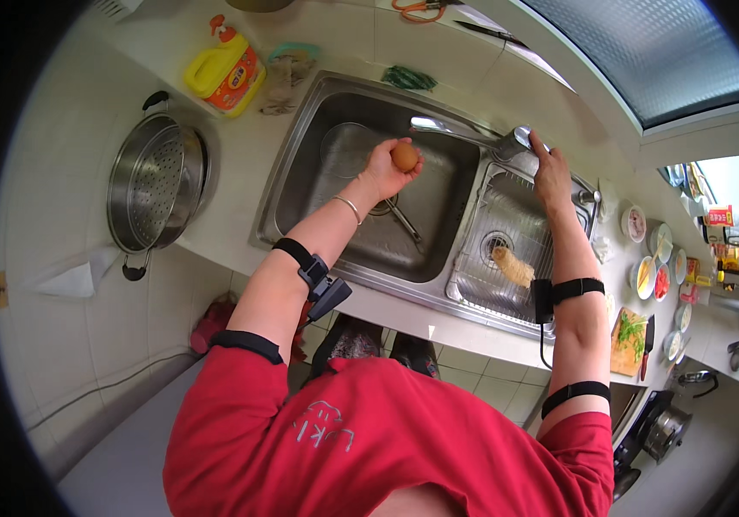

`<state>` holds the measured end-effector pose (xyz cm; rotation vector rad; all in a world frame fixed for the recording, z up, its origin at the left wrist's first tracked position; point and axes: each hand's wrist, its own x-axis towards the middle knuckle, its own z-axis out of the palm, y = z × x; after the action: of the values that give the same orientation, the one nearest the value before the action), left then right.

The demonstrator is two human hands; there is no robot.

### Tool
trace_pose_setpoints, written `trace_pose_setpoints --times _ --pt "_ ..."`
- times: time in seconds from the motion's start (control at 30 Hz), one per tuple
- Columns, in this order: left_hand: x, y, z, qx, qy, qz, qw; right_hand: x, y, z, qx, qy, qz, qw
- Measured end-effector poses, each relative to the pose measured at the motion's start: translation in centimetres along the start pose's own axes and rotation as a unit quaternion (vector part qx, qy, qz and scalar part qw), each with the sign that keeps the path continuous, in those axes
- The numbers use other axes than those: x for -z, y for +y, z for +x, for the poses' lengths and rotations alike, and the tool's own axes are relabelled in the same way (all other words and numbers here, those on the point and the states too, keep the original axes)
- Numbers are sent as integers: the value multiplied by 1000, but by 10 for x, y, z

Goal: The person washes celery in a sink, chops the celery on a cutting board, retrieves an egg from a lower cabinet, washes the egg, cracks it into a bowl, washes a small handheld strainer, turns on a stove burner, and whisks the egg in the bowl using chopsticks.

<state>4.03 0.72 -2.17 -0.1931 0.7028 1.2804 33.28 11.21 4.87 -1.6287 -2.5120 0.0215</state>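
A brown egg [404,157] rests in the fingers of my left hand [382,171], palm turned up over the large basin [356,239] of a stainless steel sink. Just above the egg is the spout tip of a chrome faucet [450,129]. My right hand [551,176] has its fingers on the faucet handle [522,137]; part of the handle is hidden by them. No stream of water can be made out. Below my left hand, a thin metal utensil [405,221] lies by the drain. In the smaller basin, a tan loofah-like scrubber [513,265] lies on a wire rack [473,294].
Left of the sink are a steamer pot [146,184] and a yellow detergent jug [230,74]. A green mesh scrubber [409,77] sits behind it. To the right are ingredient bowls [661,281], a cutting board [628,342] with chopped greens, and a knife [648,346].
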Motion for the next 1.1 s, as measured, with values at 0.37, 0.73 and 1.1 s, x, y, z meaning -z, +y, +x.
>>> trace_pose_setpoints --times 0.37,0.73,1.1 --pt "-8 9 30 -12 33 -44 998 7 -8 6 0 -14 -104 994" --pt "-17 8 46 5 -4 3 1000 18 -18 -1 -17 -22 -149 988" --pt "-13 -3 32 12 63 129 990 -75 -197 -14 -111 28 480 870"
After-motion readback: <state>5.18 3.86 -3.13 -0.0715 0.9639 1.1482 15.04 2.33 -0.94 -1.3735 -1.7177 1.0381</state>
